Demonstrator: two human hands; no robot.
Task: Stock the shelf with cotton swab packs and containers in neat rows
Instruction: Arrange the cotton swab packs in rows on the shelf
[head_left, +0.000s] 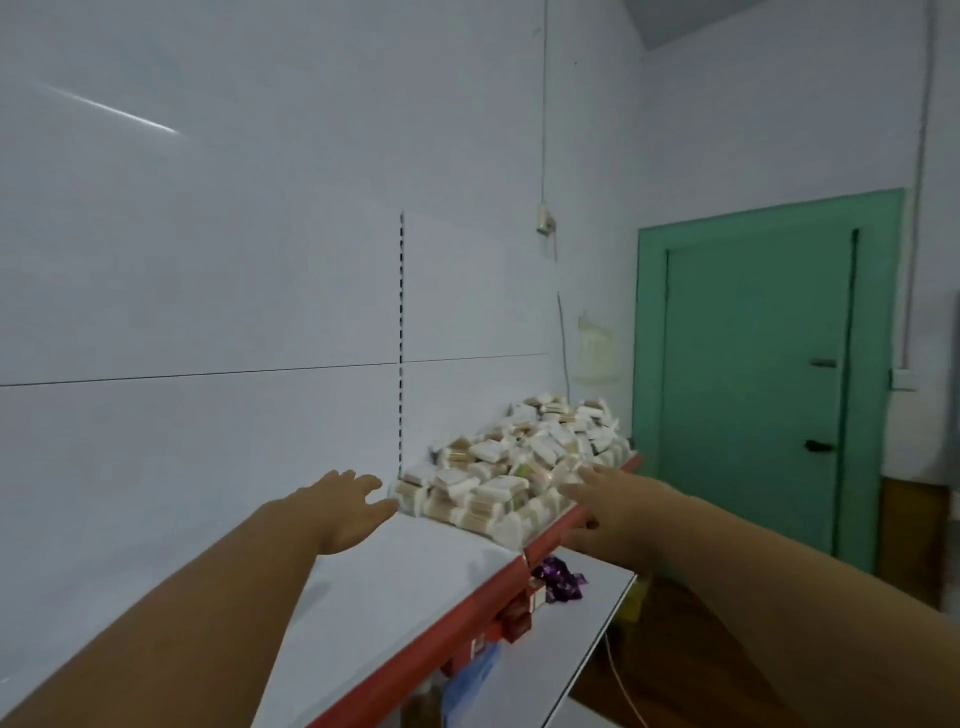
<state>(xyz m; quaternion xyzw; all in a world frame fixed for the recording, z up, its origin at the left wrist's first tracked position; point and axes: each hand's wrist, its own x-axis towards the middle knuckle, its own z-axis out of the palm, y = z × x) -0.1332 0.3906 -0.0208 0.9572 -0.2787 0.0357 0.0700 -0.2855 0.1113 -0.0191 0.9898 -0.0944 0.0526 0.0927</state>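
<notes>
A heap of clear cotton swab packs (511, 467) lies piled on the far right part of the white shelf (415, 571) with a red front edge. My left hand (353, 506) stretches out over the shelf, fingers straight, its tips just short of the heap's left end. My right hand (605, 506) reaches in from the front, fingers straight, at the heap's front right side above the red edge. Neither hand holds a pack.
A white back panel with a slotted upright (401, 338) stands behind the shelf. Below it a lower white shelf (571, 623) carries a purple wrapper (558, 577) and red boxes (519, 618). A green door (753, 374) stands to the right.
</notes>
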